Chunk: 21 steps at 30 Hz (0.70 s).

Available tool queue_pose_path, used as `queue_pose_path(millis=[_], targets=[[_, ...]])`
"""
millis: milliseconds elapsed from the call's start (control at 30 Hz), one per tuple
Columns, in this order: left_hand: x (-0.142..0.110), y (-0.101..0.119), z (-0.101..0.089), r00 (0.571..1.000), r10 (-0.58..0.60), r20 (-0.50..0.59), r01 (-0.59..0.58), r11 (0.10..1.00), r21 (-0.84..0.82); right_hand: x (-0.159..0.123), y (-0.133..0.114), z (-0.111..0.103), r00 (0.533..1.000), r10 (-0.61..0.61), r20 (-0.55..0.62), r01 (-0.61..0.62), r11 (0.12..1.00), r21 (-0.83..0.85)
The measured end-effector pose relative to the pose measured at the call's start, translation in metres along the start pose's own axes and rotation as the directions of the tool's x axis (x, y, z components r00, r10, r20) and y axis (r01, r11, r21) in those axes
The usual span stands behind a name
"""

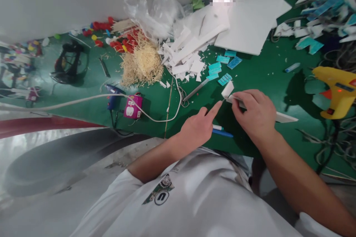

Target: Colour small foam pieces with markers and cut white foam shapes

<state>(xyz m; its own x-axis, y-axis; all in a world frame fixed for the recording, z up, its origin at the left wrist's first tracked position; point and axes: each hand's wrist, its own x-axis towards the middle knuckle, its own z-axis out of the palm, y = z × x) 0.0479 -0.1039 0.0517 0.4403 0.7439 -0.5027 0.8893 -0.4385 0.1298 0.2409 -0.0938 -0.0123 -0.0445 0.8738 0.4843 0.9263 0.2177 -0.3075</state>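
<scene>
My right hand [254, 113] is closed, thumb and fingers pinched at the end of a white foam strip [286, 117] that sticks out past its far side. A small white foam piece [227, 89] stands tilted just beyond the pinching fingertips. My left hand [197, 127] has its index finger stretched towards that piece, the fingertip close to its lower edge; whether it touches, I cannot tell. The other left fingers are curled and partly hidden. Under the left hand lie a blue pen [224, 133] and a white one [217, 127]. Blue-marked foam pieces [224, 79] lie just beyond.
A yellow glue gun [336, 90] with a lit red light stands at right, near tangled cords. White foam scraps [189, 64], wooden sticks [141, 61] and foam sheets [247, 26] lie behind. At left are a pink box [133, 106], a blue glue gun [111, 98] and a white cable [83, 99].
</scene>
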Motion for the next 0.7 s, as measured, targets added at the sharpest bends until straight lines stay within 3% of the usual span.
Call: queue_pose_path(millis=[233,700], targets=[[-0.004,-0.0023,-0.0047,0.998,0.022,-0.057,-0.03,0.989,-0.142,-0.0016,0.0008,0.0009,1.0,-0.024,-0.005,0.024,1.0,0.007],[0.0015,0.0028,0.0009,1.0,0.012,-0.02,-0.012,1.0,-0.003,-0.0038,-0.0001,0.0007,0.999,-0.022,-0.027,0.022,1.0,0.008]])
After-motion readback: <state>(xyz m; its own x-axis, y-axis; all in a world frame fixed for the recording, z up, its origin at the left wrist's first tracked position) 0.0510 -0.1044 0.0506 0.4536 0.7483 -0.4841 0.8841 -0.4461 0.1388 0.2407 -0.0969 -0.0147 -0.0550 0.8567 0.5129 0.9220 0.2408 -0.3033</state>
